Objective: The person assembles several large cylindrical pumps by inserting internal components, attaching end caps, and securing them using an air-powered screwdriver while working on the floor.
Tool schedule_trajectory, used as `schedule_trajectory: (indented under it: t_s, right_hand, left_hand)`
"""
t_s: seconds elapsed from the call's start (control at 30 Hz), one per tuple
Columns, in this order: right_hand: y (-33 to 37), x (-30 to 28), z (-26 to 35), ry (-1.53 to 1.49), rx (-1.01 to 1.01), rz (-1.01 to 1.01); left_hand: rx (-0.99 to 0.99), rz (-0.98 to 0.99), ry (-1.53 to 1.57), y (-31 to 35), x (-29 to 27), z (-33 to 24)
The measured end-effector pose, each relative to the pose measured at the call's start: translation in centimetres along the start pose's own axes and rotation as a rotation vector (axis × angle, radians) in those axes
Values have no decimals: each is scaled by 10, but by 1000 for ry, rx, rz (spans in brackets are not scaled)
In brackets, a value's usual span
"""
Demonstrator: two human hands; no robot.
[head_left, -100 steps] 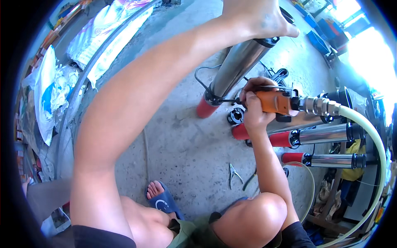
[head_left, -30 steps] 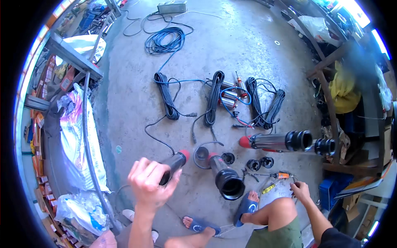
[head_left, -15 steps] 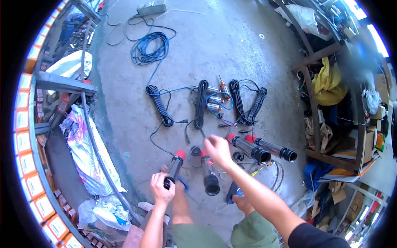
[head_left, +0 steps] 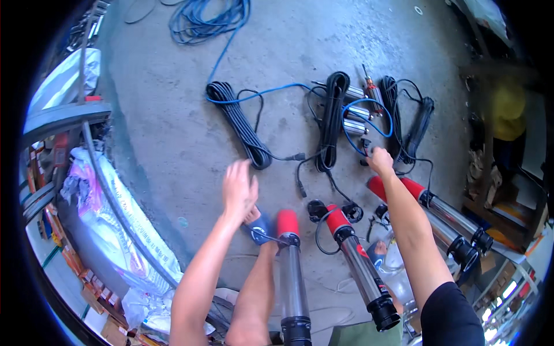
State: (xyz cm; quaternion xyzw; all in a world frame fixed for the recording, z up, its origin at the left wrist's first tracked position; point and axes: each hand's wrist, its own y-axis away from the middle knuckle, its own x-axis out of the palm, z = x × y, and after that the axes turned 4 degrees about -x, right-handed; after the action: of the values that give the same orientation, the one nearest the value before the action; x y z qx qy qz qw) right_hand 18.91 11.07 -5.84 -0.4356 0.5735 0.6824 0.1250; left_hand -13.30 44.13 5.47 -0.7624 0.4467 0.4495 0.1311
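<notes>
My left hand (head_left: 238, 190) hovers with its fingers stretched out, just short of the near end of a bundled black cable (head_left: 239, 124). It holds nothing. My right hand (head_left: 381, 161) reaches forward with its fingers pinched at a small black plug (head_left: 365, 145) on the end of a blue cable (head_left: 358, 101). Part of the plug is hidden by the fingers. Between my arms lie a steel cylinder with a red cap (head_left: 290, 271) and a second red-capped cylinder (head_left: 362, 262), both with black fittings at their near ends.
Two more red-capped cylinders (head_left: 445, 222) lie beyond my right arm. Black cable bundles (head_left: 333, 121) and small motor-like metal parts (head_left: 358, 113) rest farther forward. A coil of blue cable (head_left: 210, 20) lies at the far left. White sacks (head_left: 124, 225) and a metal rack (head_left: 66, 118) line the left.
My left hand has let go of the left cylinder's near end and moved forward. My right hand has moved forward and right to the plug. The view has shifted.
</notes>
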Motion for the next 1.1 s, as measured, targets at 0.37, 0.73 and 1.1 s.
schedule_trajectory:
  t_s: [0.37, 0.73, 1.1]
  right_hand:
    - [116, -37, 54, -391, -168, -102]
    - [343, -259, 125, -723, -611, -190]
    - [444, -301, 81, -696, -728, -94]
  left_hand:
    - [101, 244, -306, -44, 102, -27]
    - [-128, -187, 235, 63, -256, -203]
    - [-597, -231, 641, 210, -235, -282]
